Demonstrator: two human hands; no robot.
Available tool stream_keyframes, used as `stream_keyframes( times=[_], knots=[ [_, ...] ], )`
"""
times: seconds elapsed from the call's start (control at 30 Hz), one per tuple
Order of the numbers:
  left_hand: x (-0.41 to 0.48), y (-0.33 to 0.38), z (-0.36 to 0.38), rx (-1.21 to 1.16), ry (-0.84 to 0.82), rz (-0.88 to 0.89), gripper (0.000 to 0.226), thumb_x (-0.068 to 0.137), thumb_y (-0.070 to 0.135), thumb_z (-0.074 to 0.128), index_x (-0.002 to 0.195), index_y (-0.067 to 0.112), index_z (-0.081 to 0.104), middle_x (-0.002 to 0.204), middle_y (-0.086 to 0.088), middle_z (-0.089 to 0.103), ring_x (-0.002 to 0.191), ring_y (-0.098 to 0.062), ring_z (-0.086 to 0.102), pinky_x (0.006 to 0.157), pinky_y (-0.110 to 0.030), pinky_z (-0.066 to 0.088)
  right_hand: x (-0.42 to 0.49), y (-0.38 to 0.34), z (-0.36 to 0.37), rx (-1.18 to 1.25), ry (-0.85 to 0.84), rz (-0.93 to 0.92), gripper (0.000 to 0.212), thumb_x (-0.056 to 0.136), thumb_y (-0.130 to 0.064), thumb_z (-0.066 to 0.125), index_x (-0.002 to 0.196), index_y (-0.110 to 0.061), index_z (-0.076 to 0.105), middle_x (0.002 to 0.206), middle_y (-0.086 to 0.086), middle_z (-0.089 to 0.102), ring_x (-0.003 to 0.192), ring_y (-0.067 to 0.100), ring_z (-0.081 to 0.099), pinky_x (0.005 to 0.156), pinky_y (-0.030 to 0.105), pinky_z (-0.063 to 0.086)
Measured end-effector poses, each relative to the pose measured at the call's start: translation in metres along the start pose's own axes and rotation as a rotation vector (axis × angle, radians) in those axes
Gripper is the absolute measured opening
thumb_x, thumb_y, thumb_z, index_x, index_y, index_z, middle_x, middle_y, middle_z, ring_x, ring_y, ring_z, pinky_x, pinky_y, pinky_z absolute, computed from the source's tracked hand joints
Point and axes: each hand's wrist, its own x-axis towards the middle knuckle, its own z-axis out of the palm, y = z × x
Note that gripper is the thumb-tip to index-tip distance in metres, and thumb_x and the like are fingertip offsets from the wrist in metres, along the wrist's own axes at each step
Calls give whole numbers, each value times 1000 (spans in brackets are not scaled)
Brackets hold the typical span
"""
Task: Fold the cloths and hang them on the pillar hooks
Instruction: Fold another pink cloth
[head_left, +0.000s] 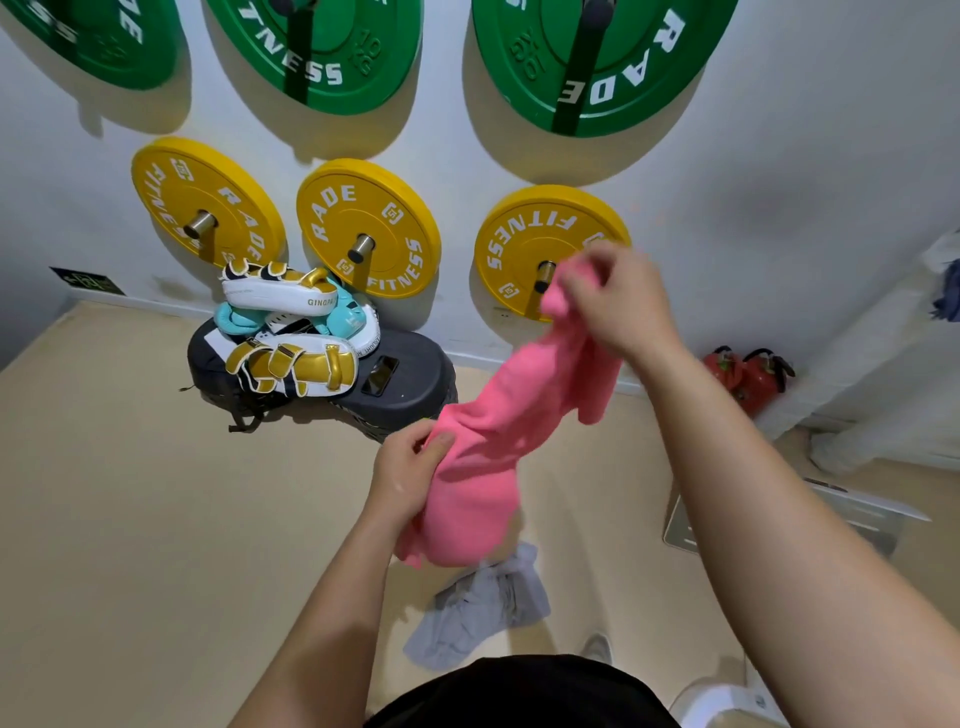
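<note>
Over floor (130, 493), limp pink cloth (498, 447) in left hand (408, 470), right hand (621, 306)

This is a gym, a training room of some kind. Green weight plates (597, 57) and yellow weight plates (369, 228) printed "RADE FITNESS" hang on pegs along the white wall (779, 156) across the top of the frame. At centre left, white-and-gold strike pads (291, 364) and turquoise gloves (244, 322) are piled on a dark padded shield (410, 384) on the beige floor (130, 467). The red things (748, 376) at right look like fire extinguishers.
</note>
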Motion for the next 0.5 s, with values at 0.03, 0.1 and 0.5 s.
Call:
stream_keyframes(
  times=[0.03,0.1,0.5],
  knots=[
    [3,10,-3,34,-20,46,24,88,38,60,86,18,73,78,-3,69,72,-15,59,71,-35,47,-16,9,12,-77,-162,-1,13,87,-21,63,95,-23,72,77,-8,64,73,8,55,68,25,40],
    [7,27,-6,121,-55,117,26,88,42,60,87,20,73,75,0,68,74,-18,61,73,-37,48,-49,23,39,-97,-432,-21,32,87,-21,64,118,-27,68,74,-6,63,69,10,54,68,26,42],
    [7,31,-25,318,-236,118,15,89,42,64,75,40,68,67,11,64,66,-8,56,65,-37,47,-88,20,85,94,-688,-141,13,89,-27,64,99,-29,72,89,-18,68,81,2,59,79,23,49]
  ],
)
